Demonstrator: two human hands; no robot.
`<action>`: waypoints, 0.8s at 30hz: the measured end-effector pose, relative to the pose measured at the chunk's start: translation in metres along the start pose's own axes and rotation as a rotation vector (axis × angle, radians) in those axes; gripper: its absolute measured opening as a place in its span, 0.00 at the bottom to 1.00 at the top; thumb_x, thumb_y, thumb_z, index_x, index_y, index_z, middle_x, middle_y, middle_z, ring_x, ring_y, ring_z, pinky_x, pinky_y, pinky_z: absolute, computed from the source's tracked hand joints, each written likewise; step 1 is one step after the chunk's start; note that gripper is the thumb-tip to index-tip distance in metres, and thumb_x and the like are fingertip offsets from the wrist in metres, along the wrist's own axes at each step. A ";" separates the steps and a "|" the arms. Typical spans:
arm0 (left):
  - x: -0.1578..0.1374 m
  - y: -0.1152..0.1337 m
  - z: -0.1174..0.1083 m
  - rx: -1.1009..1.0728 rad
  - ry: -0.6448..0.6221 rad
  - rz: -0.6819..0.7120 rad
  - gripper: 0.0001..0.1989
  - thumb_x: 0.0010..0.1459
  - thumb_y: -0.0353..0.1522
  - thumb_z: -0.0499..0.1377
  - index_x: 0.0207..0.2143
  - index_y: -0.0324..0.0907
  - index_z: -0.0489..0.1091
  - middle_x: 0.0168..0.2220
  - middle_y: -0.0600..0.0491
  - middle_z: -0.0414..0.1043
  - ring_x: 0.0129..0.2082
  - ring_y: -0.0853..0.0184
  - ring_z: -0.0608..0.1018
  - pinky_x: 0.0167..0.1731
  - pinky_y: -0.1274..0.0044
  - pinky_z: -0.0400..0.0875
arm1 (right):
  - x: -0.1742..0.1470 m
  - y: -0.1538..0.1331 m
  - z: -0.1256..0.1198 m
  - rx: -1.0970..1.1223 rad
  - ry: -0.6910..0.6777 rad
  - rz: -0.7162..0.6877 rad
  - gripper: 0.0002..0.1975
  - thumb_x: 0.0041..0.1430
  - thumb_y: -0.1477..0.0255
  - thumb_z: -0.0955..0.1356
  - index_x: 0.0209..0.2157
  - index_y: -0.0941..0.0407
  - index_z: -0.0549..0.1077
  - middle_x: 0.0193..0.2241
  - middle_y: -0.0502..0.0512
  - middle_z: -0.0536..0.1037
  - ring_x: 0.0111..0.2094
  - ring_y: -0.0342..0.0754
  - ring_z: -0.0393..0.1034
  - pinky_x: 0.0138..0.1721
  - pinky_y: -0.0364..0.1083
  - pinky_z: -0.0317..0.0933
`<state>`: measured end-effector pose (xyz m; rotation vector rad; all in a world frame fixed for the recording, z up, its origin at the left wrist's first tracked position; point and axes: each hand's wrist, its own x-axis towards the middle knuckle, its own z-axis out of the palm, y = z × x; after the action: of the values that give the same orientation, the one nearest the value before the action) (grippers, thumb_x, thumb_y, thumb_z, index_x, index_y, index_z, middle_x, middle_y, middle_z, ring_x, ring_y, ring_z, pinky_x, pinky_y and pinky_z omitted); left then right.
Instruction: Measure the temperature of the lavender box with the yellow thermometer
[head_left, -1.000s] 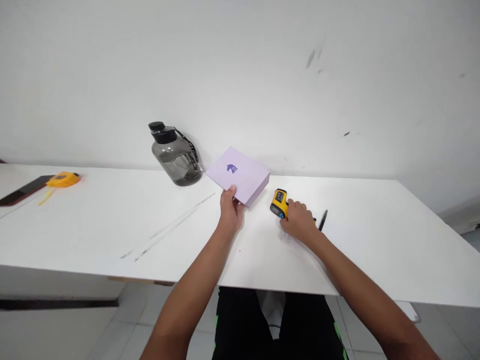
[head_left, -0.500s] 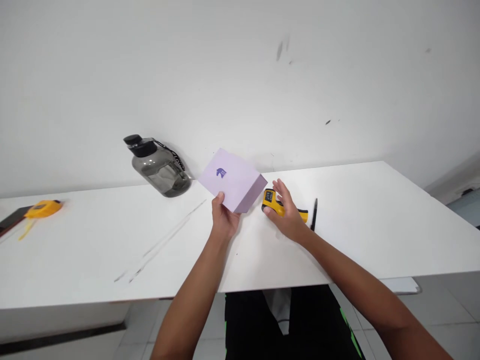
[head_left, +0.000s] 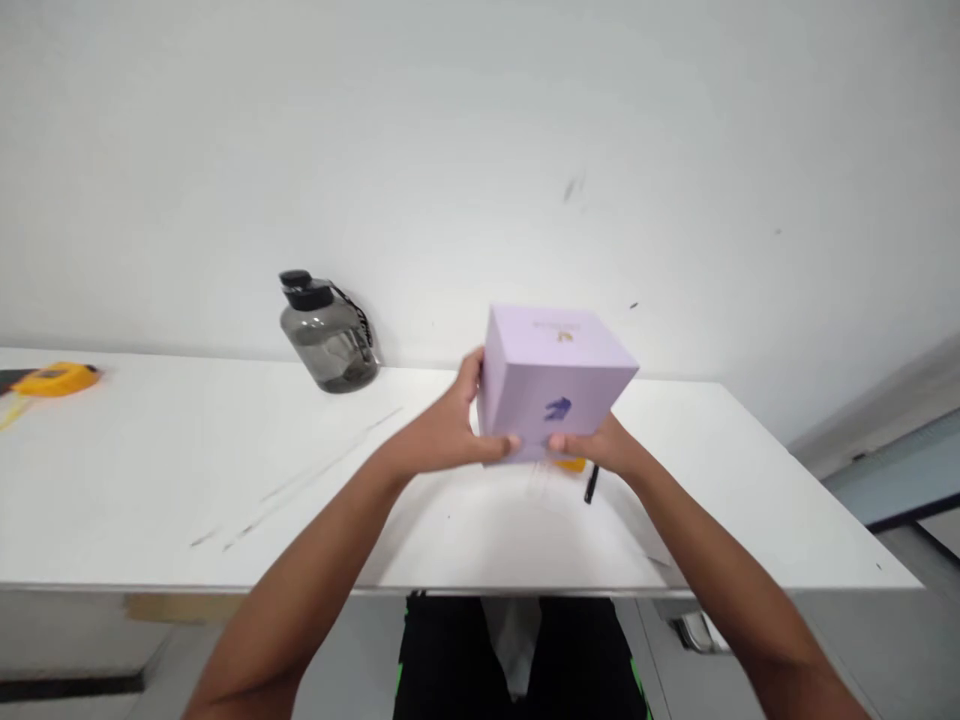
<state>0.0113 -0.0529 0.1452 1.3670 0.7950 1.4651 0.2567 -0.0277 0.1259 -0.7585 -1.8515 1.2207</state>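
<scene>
A light purple box [head_left: 566, 385] with a dark blue emblem on its near face is held up above the white table, tilted towards me. My left hand [head_left: 457, 425] grips its left side, the thumb lying along the lower near edge. On the right, my right hand [head_left: 600, 443] holds the lower right part, with its thumb on the near face and its other fingers hidden behind the box. Just below the box, a bit of a yellow tool [head_left: 572, 465] shows, mostly covered. A black pen [head_left: 592, 485] lies beside it on the table.
A grey see-through bottle [head_left: 330, 340] with a black cap stands by the wall on the left. Farther left lies a yellow-orange tape measure [head_left: 58, 379] at the picture's edge. The white table [head_left: 247, 440] ends in front of my legs and on the right.
The box has moved right and turned, showing another face. My right hand has left the yellow tool and now grips the box too. The camera view has shifted.
</scene>
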 end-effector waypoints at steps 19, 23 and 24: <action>0.008 -0.151 -0.070 0.351 0.417 -0.004 0.32 0.48 0.42 0.69 0.54 0.45 0.66 0.59 0.42 0.66 0.65 0.51 0.63 0.66 0.55 0.49 | -0.087 0.035 -0.001 -0.422 0.440 0.312 0.36 0.36 0.52 0.78 0.46 0.56 0.73 0.44 0.64 0.78 0.47 0.63 0.73 0.46 0.63 0.71; 0.000 -0.173 -0.070 0.371 0.387 0.067 0.28 0.48 0.36 0.68 0.52 0.46 0.67 0.51 0.46 0.70 0.56 0.55 0.72 0.58 0.59 0.63 | -0.096 0.038 0.019 -0.406 0.563 0.351 0.31 0.45 0.49 0.74 0.45 0.56 0.73 0.45 0.65 0.78 0.50 0.63 0.73 0.53 0.64 0.66; -0.001 -0.173 -0.070 0.387 0.401 0.081 0.27 0.49 0.36 0.67 0.52 0.46 0.67 0.50 0.46 0.70 0.54 0.56 0.73 0.56 0.60 0.66 | -0.096 0.040 0.022 -0.386 0.513 0.398 0.33 0.42 0.50 0.75 0.46 0.56 0.73 0.45 0.65 0.78 0.49 0.63 0.73 0.51 0.64 0.68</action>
<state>-0.0222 0.0151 -0.0255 1.4129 1.3480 1.7403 0.2906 -0.1009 0.0564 -1.5523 -1.5527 0.7856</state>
